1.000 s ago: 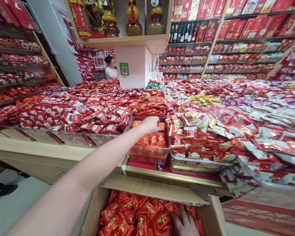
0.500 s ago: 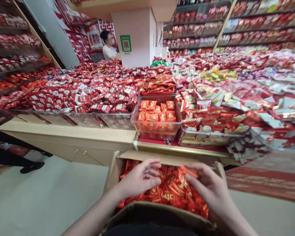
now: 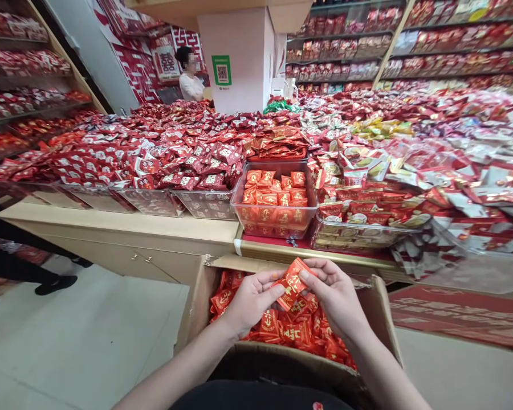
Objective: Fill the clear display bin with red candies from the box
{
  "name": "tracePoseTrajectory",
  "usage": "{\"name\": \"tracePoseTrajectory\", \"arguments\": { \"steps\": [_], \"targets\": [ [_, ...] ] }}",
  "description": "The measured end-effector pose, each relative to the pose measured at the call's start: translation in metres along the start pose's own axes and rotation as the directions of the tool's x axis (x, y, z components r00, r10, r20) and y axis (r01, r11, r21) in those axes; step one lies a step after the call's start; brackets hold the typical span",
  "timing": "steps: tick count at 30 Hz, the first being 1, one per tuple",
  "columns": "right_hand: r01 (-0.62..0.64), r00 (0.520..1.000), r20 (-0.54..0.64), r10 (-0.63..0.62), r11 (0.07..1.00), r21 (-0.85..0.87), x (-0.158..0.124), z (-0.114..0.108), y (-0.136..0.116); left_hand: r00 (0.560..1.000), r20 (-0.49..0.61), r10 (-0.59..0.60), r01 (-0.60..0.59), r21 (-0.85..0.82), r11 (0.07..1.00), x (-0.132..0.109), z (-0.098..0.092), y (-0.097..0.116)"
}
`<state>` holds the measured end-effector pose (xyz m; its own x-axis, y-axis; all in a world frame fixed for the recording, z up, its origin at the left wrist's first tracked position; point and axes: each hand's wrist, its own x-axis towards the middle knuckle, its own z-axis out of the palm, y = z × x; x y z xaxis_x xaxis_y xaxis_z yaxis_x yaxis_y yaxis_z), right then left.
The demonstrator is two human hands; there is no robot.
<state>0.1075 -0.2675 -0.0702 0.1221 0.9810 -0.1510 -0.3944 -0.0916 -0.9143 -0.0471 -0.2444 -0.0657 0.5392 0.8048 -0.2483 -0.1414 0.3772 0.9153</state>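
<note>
Above carton (image 3: 380, 319), red packets (image 3: 291, 282), pinched between both hands' grip

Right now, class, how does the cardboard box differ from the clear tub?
The cardboard box is opaque brown, below the counter; the clear tub is see-through, up on it. The left hand and right hand hold packets over the box, not the tub. Both contain such red-orange packets.

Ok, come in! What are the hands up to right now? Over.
Left hand and right hand both pinching red packets above the cardboard box. Box holds more of them. Nothing blocking the hands.
</note>
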Motion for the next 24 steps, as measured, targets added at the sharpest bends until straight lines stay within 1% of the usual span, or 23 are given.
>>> {"name": "tracePoseTrajectory", "arguments": {
  "steps": [3,5,9,11,15,17,19,22,24],
  "targets": [
    [-0.013,1.0,-0.001,0.013,1.0,-0.027,0.004,-0.002,0.002,0.999,0.024,-0.038,0.038,0.007,0.999,0.0,-0.002,0.0],
    [-0.006,1.0,0.024,0.008,0.997,-0.073,0.005,-0.003,0.004,1.0,0.008,-0.003,0.003,0.059,0.998,0.0,-0.003,0.002],
    [0.039,0.996,0.091,-0.022,0.981,-0.192,0.003,0.002,0.01,0.995,0.003,0.095,-0.093,0.233,0.968,0.002,-0.006,0.006],
    [0.055,0.994,0.102,-0.038,0.984,-0.167,0.002,0.006,0.014,0.993,-0.023,0.12,-0.11,0.263,0.959,0.004,-0.007,0.008],
    [0.064,0.989,0.142,-0.052,0.995,-0.081,-0.001,0.013,0.02,0.983,-0.108,0.146,-0.121,0.212,0.97,0.005,-0.007,0.007],
    [0.072,0.988,0.139,-0.06,0.994,-0.08,-0.001,0.015,0.021,0.982,-0.122,0.143,-0.117,0.202,0.972,0.004,-0.005,0.006],
    [0.081,0.991,0.112,-0.073,0.995,-0.065,-0.002,0.017,0.021,0.984,-0.11,0.143,-0.119,0.203,0.972,0.002,-0.004,0.007],
    [0.096,0.992,0.087,-0.091,0.994,-0.054,-0.003,0.017,0.021,0.99,-0.05,0.131,-0.115,0.246,0.963,0.001,-0.006,0.018],
    [0.091,0.994,0.073,-0.085,0.992,-0.089,-0.002,0.014,0.023,0.98,-0.062,0.188,-0.159,0.32,0.934,0.006,-0.01,0.038]
  ]
}}
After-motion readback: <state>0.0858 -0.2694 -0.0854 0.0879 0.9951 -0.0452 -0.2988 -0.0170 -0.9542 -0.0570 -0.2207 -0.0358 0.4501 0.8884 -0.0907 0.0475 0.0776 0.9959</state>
